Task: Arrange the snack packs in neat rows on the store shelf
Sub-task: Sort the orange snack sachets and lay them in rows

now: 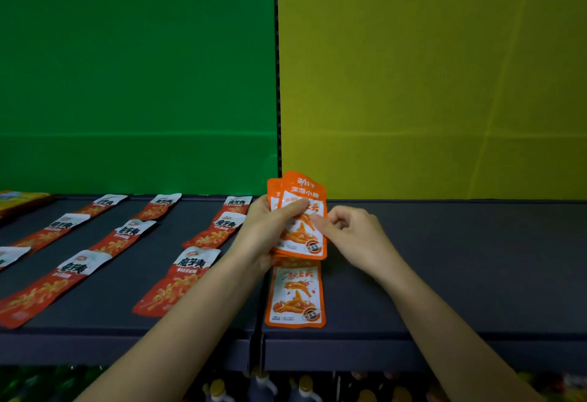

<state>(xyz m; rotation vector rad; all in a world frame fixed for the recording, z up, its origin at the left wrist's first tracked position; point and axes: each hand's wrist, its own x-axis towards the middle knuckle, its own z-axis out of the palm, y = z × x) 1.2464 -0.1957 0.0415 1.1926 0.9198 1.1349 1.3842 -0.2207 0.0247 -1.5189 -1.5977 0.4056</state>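
— Red packs [187, 277] are lying flat on the left side of the grey shelf [444, 274], aren't they?
— Yes. They are sitting in rows that are running from the front to the back, in front of the green wall [136, 67]. A yellow bag [19, 201] is peeking in at the far left corner.
— What is the left hand [265, 231] doing?
— It is holding a bunch of orange packs [303, 211] up above the shelf, right where the green wall is meeting the yellow wall [428, 67]. Its thumb is pressing across the front pack, and its fingers are going round behind.
— Is another orange one lying down?
— Yes, a single orange pack [297, 298] is lying flat near the front edge, just under the bunch. Its top end is hiding behind the bunch.
— And the right hand [352, 233]?
— It is pinching the right edge of the front pack in the bunch with its thumb and first finger. Its other fingers are curling in.
— What is showing under the shelf?
— Bottles [263, 385] are standing down there, but they are looking dark and blurry.
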